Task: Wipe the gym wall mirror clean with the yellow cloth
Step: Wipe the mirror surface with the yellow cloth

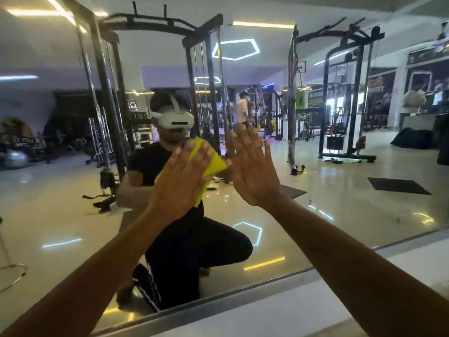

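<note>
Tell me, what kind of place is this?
It looks like a gym. The big wall mirror reflects a black cable machine and a silver exercise ball. The left hand presses a yellow cloth on the glass.

Both forearms are seen bare, with no sleeve, watch or glove on the left hand (pixel 181 176) or the right hand (pixel 252 171). In the mirror (pixel 364 203), a black short-sleeved shirt (pixel 148 164) and black trousers (pixel 194 244) with a white side stripe are worn. A white headset (pixel 173 119) with a white top strap is worn over the eyes.
</note>
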Tool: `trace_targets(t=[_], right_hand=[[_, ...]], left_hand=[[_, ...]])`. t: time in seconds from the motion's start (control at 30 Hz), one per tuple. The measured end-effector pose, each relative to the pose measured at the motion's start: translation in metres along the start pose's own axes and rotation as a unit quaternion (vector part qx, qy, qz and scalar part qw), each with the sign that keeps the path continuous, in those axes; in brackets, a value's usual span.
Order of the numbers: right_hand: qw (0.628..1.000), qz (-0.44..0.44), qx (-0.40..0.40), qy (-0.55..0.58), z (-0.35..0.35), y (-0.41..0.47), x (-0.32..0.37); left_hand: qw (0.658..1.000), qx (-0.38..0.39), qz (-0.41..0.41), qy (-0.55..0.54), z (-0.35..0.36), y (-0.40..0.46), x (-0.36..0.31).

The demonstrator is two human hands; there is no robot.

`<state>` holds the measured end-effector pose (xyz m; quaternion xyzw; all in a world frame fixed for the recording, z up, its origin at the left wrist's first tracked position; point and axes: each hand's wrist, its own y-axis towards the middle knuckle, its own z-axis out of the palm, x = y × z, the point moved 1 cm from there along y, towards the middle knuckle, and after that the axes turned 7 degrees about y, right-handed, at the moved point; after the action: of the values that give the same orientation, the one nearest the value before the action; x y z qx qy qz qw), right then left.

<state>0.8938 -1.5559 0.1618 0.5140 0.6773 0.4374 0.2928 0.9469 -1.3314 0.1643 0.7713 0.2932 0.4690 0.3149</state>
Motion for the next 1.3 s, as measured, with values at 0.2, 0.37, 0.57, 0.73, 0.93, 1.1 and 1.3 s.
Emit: trace_targets(t=[0.2, 0.37, 0.57, 0.73, 0.93, 1.1, 1.3], right_hand=[[1.000, -0.004, -0.015, -0.017, 0.010, -0.009, -0.016], [0.999, 0.001, -0.042, -0.032, 0.015, -0.013, -0.030], [0.998, -0.028, -0.039, -0.035, 0.011, -0.012, -0.044], [0.999, -0.032, -0.031, -0.023, 0.006, -0.013, -0.046], [0.999, -0.046, -0.016, -0.011, -0.003, -0.014, -0.048], [0.999, -0.037, -0.011, -0.009, -0.006, -0.015, -0.046], [0.999, -0.035, -0.004, -0.026, -0.007, -0.016, -0.041]], left_hand=[[0.993, -0.037, 0.059, 0.096, -0.008, 0.024, 0.039], [0.998, 0.003, -0.038, 0.041, 0.002, 0.033, -0.012], [0.971, 0.021, 0.214, 0.108, 0.015, 0.031, 0.009], [0.998, -0.007, 0.022, 0.051, -0.005, 0.060, 0.009], [0.950, 0.011, 0.290, 0.115, 0.024, 0.019, -0.004], [0.992, -0.032, 0.077, 0.097, -0.007, 0.073, 0.025], [0.973, 0.038, 0.212, 0.080, 0.029, -0.010, -0.025]])
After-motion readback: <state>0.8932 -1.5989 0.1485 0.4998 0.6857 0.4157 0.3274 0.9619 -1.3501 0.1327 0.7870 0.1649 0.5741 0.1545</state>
